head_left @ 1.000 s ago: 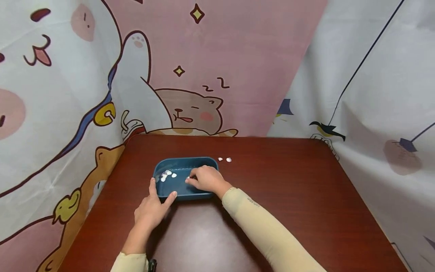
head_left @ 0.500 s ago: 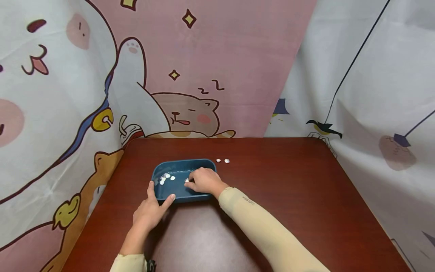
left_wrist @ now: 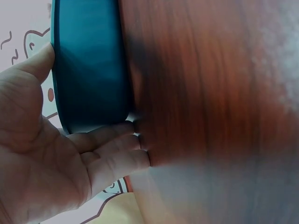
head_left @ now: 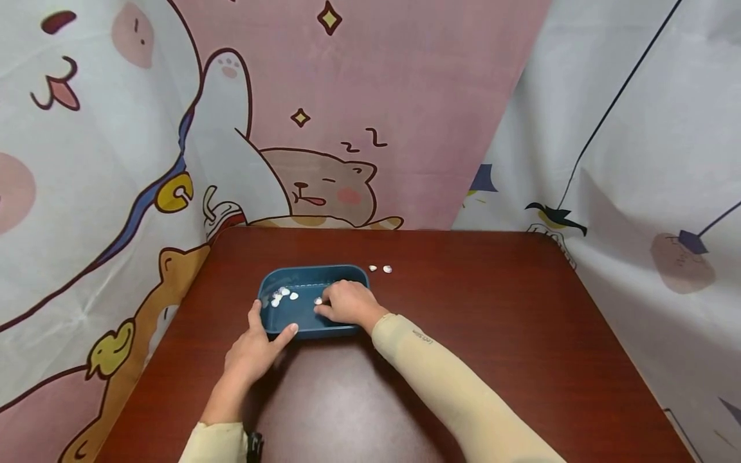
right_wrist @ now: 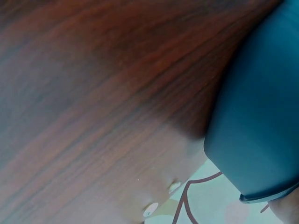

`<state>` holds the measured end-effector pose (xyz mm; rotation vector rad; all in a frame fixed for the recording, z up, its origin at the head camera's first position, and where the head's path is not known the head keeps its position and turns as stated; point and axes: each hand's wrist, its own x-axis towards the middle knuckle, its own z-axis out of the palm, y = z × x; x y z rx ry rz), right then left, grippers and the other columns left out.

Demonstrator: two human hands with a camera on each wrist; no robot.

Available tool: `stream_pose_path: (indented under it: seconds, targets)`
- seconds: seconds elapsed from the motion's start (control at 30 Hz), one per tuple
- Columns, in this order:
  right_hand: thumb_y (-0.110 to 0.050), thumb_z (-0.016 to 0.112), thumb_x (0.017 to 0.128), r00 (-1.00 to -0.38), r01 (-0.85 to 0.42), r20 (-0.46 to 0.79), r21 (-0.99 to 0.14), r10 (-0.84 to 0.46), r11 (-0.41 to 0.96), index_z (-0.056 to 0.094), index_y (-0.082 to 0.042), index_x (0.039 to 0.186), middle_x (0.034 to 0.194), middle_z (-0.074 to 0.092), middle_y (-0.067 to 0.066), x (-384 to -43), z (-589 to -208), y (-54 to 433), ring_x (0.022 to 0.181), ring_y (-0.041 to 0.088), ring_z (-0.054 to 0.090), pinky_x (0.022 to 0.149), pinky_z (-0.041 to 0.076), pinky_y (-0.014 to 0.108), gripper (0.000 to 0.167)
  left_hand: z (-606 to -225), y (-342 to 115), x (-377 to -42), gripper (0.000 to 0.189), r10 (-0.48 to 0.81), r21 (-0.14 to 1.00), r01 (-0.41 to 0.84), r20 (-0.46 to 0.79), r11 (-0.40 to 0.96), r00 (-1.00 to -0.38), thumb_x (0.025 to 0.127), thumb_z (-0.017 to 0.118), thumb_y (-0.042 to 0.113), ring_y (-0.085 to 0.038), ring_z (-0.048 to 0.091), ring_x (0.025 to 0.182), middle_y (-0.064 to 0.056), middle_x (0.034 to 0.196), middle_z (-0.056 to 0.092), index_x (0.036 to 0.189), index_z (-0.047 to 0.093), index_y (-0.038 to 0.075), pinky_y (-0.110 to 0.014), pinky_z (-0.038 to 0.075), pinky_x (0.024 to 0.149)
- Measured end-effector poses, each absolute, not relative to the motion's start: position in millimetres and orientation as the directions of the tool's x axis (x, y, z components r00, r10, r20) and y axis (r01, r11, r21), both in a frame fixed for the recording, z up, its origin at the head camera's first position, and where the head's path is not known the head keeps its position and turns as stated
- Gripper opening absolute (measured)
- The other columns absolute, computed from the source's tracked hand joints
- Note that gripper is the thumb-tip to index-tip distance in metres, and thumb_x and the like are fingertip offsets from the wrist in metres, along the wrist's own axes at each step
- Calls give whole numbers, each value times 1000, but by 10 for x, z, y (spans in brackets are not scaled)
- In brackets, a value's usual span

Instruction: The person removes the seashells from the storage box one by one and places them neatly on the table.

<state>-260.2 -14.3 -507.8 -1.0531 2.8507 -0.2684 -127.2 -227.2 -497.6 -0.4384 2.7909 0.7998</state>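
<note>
A blue rectangular tray (head_left: 300, 315) sits on the table, with several small white seashells (head_left: 283, 292) clustered at its left end. My left hand (head_left: 250, 352) holds the tray's near left corner, thumb on the front rim and fingers along the left side. In the left wrist view the thumb (left_wrist: 43, 63) meets the rim, while the other fingers lie against the lower wall. My right hand (head_left: 348, 302) reaches inside the tray's right half, pinching one small shell (head_left: 318, 301) between thumb and forefinger. The right wrist view shows mostly the tray's outer wall (right_wrist: 261, 112); the fingertips are hidden there.
Two more shells (head_left: 387, 269) lie on the reddish-brown wooden table (head_left: 480, 321), just beyond the tray's far right corner. A cartoon-printed cloth (head_left: 428, 96) hangs behind the table and along both sides.
The head view shifts slightly. Both hands stay nearly in place at the tray, and the shell at my right fingertips shows a bit more plainly now.
</note>
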Motion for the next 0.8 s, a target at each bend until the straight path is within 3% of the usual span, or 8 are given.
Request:
stream_pose_path:
  seconds: [0.1,0.23,0.33,0.43,0.6,0.8]
  targets:
    - [-56,66,102,-754,-640,-25,-190,-656,744,83,-24,107,81,74,-12,-2603,-5089,-152,75,7,60,74,54,29,36,-4976,-2283,-1273,127,-231,489,-342,-274,802,-933,89,52,90,-49,67,107,-42,149,53,169,-2,7,-65,52,91]
    - [-57,67,101,-740,-655,-42,-177,-671,734,76,-27,89,68,64,-13,-2592,-5127,-146,69,7,57,67,49,28,34,-4999,-2276,-1261,127,-236,488,-352,-285,799,-929,89,53,89,-52,66,112,-43,148,52,168,-1,7,-67,51,95]
    - [-58,69,100,-732,-667,-50,-153,-679,730,71,-27,83,69,63,-11,-2576,-5146,-134,69,7,58,66,48,28,35,-5011,-2262,-1255,128,-237,489,-358,-293,796,-926,88,53,90,-54,65,116,-43,149,51,168,-1,7,-69,50,97]
    - [-60,71,97,-731,-674,-42,-118,-681,730,78,-25,100,89,72,-8,-2568,-5136,-135,83,9,64,77,55,30,35,-5012,-2259,-1258,128,-242,491,-358,-285,794,-928,87,53,91,-53,65,116,-42,150,51,168,-1,8,-69,50,97]
    - [-67,73,93,-746,-660,-57,-67,-663,748,72,-24,137,130,71,-1,-2576,-5098,-150,117,15,65,105,56,35,61,-4997,-2263,-1263,127,-240,495,-348,-269,796,-933,88,53,90,-53,65,117,-41,151,51,168,-1,9,-69,50,97]
    - [-69,71,93,-736,-671,-71,-60,-674,739,63,-26,150,147,64,2,-2620,-5082,-164,132,22,60,119,46,39,71,-4972,-2266,-1269,127,-238,495,-345,-267,797,-934,88,53,90,-52,66,116,-40,152,51,169,-1,8,-68,51,96]
